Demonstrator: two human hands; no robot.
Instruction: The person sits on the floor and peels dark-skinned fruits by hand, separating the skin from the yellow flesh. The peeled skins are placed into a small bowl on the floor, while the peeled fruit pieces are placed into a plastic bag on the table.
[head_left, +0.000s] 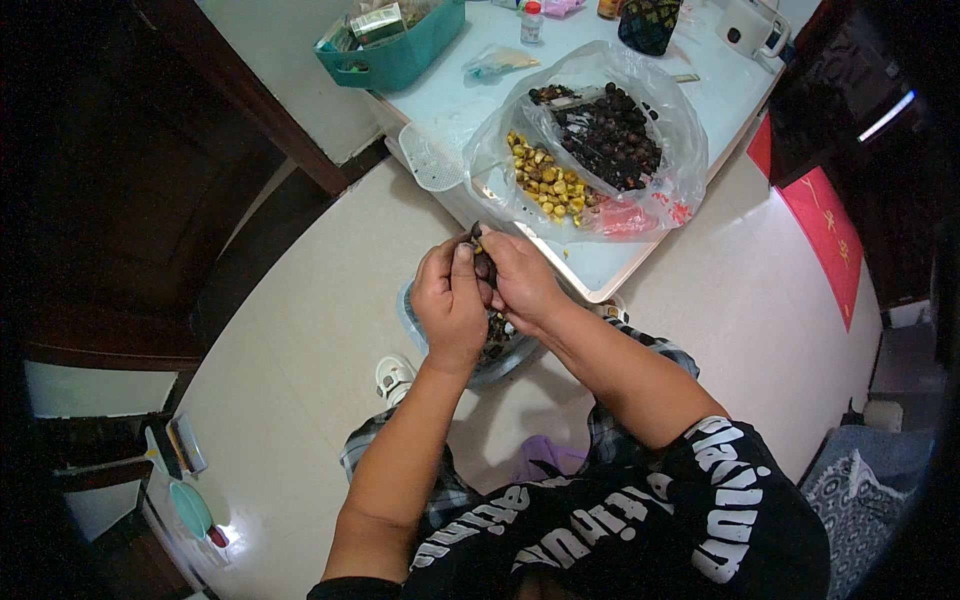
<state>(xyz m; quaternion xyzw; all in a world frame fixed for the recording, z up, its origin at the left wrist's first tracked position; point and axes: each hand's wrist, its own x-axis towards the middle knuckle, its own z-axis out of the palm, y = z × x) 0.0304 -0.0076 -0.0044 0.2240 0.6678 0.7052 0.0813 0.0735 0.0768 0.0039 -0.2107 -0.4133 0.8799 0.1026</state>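
My left hand (448, 296) and my right hand (525, 281) meet over a bin and are closed around several dark brown nuts (484, 268), which look like chestnuts. A bit of yellow kernel shows between my thumbs, beside a dark shell piece at the fingertips. Which hand bears each nut cannot be told. Under my hands, the bin (411, 319) contains dark and pale scraps. On the table ahead, a clear plastic bag (686, 154) lies spread open. Peeled yellow kernels (551, 184) sit in its near left part, and dark unpeeled nuts (619, 139) lie behind them.
The white table (600, 277) has its near corner just beyond my hands. On it stand a teal basket (409, 56), a red-capped bottle (532, 24), a dark patterned container (649, 26) and a white appliance (750, 28). A perforated white plastic basket (431, 157) is at its left edge.
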